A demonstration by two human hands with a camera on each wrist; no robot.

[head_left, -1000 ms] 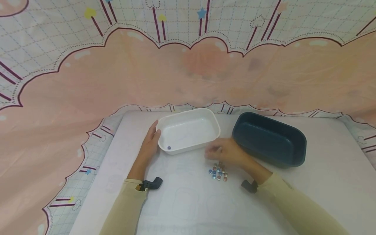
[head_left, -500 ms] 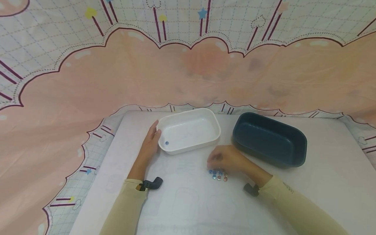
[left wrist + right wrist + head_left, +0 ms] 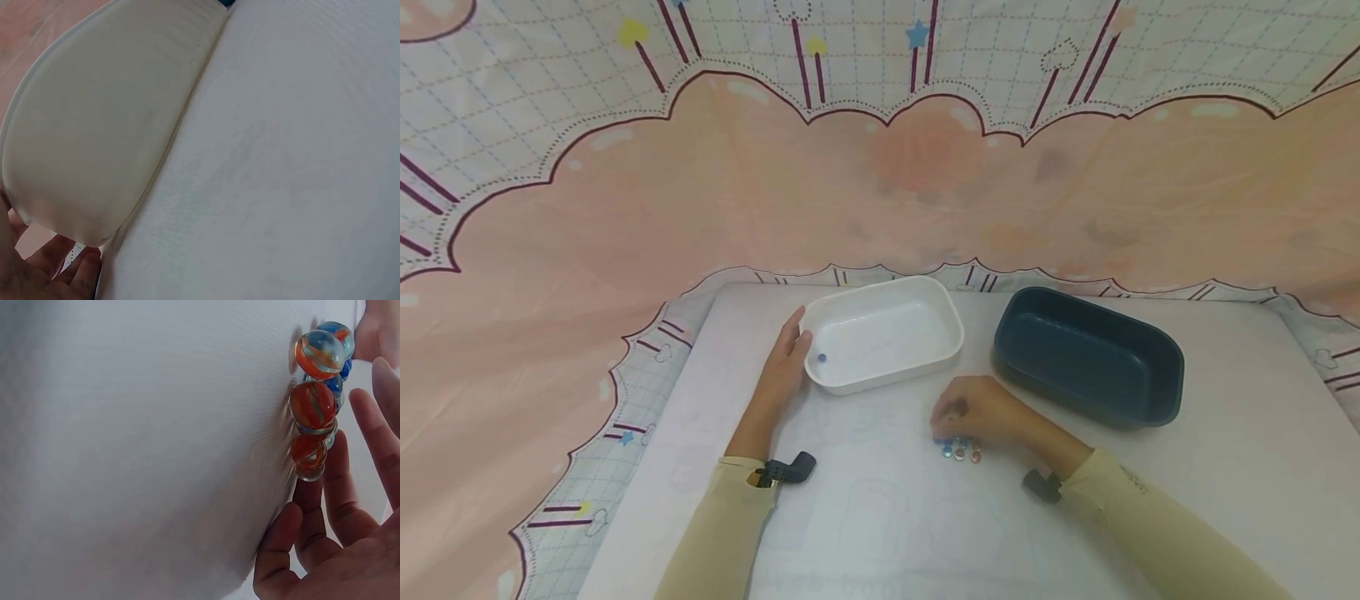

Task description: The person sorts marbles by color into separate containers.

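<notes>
My left hand (image 3: 785,354) rests against the left end of a white rectangular dish (image 3: 898,371); its fingers (image 3: 78,275) touch that end in the left wrist view. One small blue marble (image 3: 822,358) lies inside the dish near that end. My right hand (image 3: 977,408) is low over a cluster of glass marbles (image 3: 959,454) on the table, hiding some of them. Up close in the right wrist view, orange, red and blue swirled marbles (image 3: 312,405) sit beside the spread, slightly bent fingers (image 3: 340,487). No marble shows gripped there.
A dark blue rectangular dish (image 3: 1090,358) stands to the right of the white one, just beyond my right hand. Both rest on a white-covered table (image 3: 865,500). A patterned peach and white curtain (image 3: 850,192) hangs behind the table's far edge.
My right hand has moved from beside the white dish down to the marble cluster, covering part of it. The marble in the dish has rolled back and slightly left. My left hand has stayed put.
</notes>
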